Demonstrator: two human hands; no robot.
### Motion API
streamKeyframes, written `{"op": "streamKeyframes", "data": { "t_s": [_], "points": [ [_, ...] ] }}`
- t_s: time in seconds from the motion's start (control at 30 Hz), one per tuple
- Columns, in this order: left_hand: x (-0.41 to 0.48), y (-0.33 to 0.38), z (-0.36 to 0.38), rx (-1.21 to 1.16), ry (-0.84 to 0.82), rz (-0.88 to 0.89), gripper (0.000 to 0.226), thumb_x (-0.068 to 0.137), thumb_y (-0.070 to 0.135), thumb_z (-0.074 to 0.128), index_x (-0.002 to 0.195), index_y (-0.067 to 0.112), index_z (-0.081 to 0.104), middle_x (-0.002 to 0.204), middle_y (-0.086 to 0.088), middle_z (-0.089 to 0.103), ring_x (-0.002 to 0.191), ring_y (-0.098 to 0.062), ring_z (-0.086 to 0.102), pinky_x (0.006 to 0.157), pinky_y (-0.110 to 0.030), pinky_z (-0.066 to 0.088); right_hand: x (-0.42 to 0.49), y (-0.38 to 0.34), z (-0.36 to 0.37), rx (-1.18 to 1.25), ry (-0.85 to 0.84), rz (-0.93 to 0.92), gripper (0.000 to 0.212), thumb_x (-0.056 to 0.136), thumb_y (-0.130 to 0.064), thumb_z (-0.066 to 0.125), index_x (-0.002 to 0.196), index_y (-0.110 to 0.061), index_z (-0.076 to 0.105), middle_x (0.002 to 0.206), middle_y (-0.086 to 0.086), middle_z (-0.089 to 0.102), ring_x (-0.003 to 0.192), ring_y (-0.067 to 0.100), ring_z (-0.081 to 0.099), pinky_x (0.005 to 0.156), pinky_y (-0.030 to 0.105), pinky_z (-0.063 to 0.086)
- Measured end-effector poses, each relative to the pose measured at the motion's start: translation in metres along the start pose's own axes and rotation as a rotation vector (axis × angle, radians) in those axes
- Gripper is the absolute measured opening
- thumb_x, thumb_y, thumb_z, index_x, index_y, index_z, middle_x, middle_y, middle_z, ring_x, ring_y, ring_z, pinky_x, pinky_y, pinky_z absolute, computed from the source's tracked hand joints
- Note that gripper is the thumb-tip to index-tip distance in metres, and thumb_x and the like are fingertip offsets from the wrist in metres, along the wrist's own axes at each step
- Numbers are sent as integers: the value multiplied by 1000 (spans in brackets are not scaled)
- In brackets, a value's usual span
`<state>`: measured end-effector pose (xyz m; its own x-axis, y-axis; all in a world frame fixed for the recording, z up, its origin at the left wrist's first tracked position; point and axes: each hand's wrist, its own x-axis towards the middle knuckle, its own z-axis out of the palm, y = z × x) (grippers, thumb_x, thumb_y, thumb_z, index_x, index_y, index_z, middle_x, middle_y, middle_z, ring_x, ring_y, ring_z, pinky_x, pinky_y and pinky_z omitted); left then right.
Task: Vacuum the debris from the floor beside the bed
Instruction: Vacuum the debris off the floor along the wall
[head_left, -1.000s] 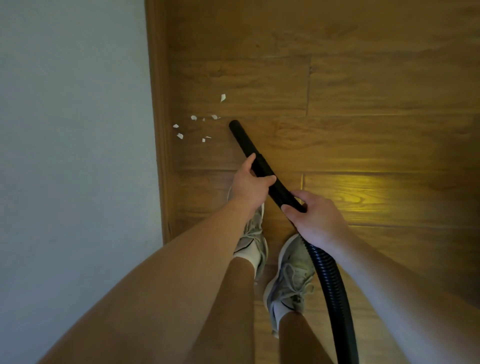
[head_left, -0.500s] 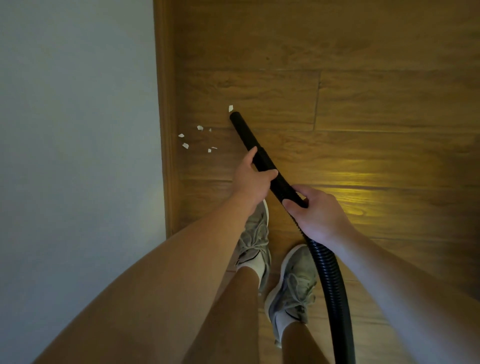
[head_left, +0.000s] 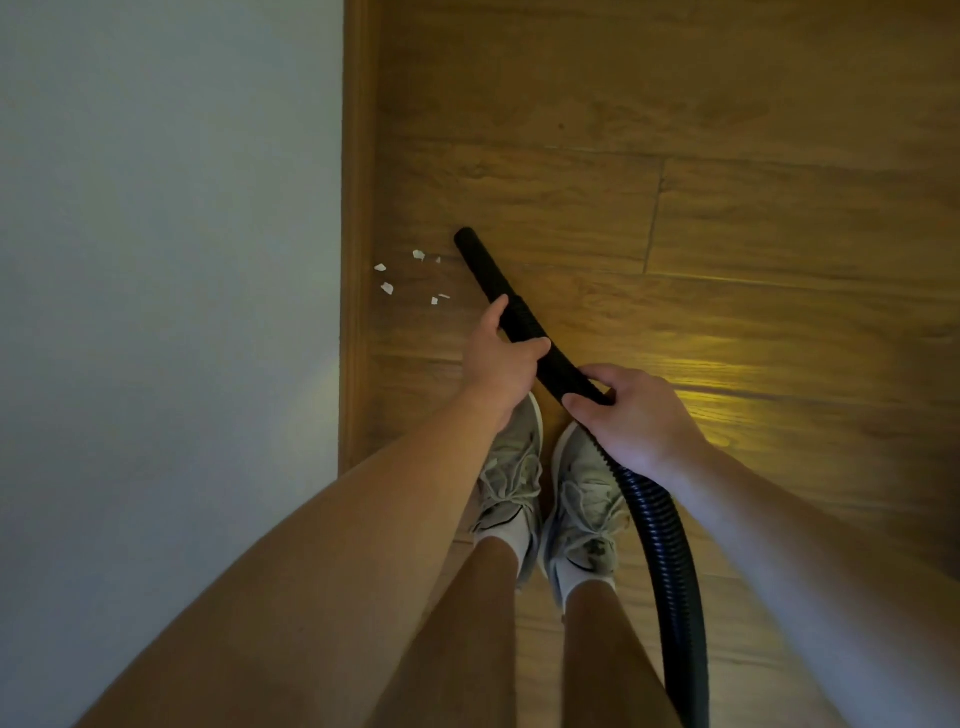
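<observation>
left hand (head_left: 501, 364) curled closed ahead, right hand (head_left: 631, 415) clenched behind, forearms extended

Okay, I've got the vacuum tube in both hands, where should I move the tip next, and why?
Probably sweep the tube tip a little left and back toward you: the white scraps lie on the floor just left of it, beside the bed edge, not under the opening.

The floor (head_left: 727, 156) is glossy grained wood. The vacuum hose (head_left: 670, 561) looks like ribbed black plastic; the debris (head_left: 387, 288) like torn paper
</observation>
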<state>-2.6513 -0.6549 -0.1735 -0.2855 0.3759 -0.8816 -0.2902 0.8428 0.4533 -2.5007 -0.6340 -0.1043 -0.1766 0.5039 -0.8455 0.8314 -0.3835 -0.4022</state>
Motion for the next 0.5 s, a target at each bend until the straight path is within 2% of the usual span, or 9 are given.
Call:
{"op": "streamKeyframes", "data": {
  "t_s": [0.23, 0.5],
  "points": [
    [-12, -14, -5, -48, 36, -24, 80, 88, 4, 74, 155, 28, 38, 150, -6, 50, 126, -24, 60, 103, -46, 54, -8, -1, -2, -21, -52, -4, 38, 94, -40, 63, 131, -35, 63, 81, -1, 72, 68, 18, 70, 64, 39, 60],
    [-23, -23, -6, -91, 44, -70, 81, 89, 7, 74, 156, 30, 35, 148, -8, 53, 121, -23, 63, 102, -45, 55, -16, -1, -4, -61, -79, -19, 27, 93, -37, 63, 120, -40, 67, 78, 1, 73, 64, 20, 70, 62, 42, 60]
  ]
}}
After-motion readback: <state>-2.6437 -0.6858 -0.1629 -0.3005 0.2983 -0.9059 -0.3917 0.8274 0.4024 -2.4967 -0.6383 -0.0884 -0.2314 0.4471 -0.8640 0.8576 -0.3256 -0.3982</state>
